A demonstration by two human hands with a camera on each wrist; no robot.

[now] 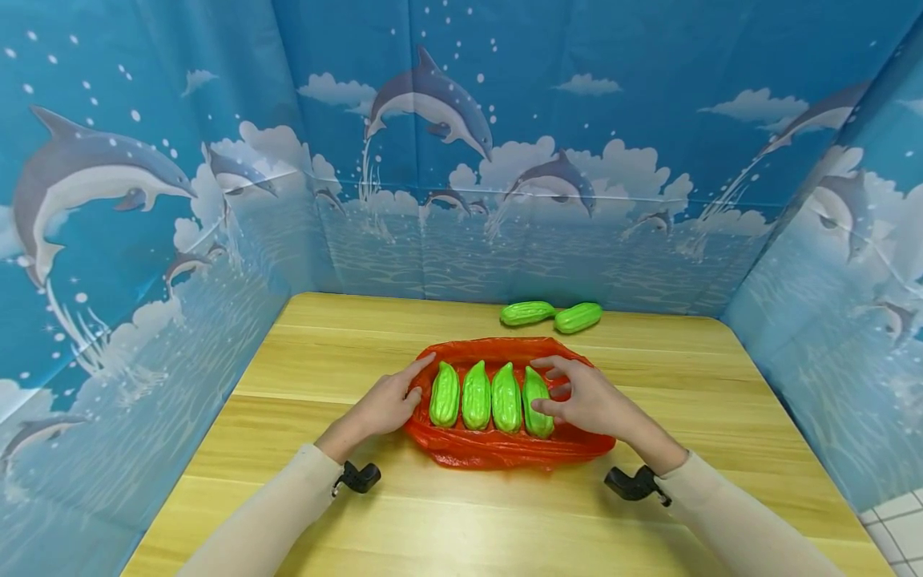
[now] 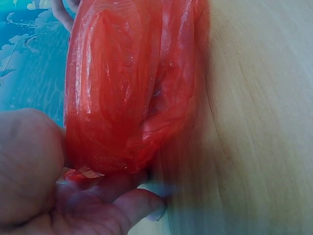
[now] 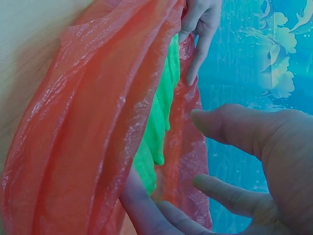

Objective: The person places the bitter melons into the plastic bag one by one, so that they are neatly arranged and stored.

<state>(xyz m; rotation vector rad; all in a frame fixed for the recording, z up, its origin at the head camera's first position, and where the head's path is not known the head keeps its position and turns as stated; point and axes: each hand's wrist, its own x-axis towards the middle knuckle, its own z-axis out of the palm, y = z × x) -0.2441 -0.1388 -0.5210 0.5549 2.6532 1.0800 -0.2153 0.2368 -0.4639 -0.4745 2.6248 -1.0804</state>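
Note:
An open red plastic bag (image 1: 490,453) lies spread on the table, with several shiny green bitter melons (image 1: 476,398) lined up side by side inside it. At the bag's left end, my left hand (image 1: 385,403) holds the rim, thumb inside and index finger stretched along the far edge. Over the right part of the bag, my right hand (image 1: 594,401) has its fingers spread around the rightmost melon (image 1: 535,401), which tilts slightly. In the right wrist view the right thumb (image 3: 234,125) is apart from the melons, and one finger lies beside the nearest melon's end.
Two more bitter melons (image 1: 528,313) lie end to end behind the bag, near the far edge of the wooden table (image 1: 346,340). A blue dolphin-print curtain (image 1: 461,240) encloses the table at the back and both sides.

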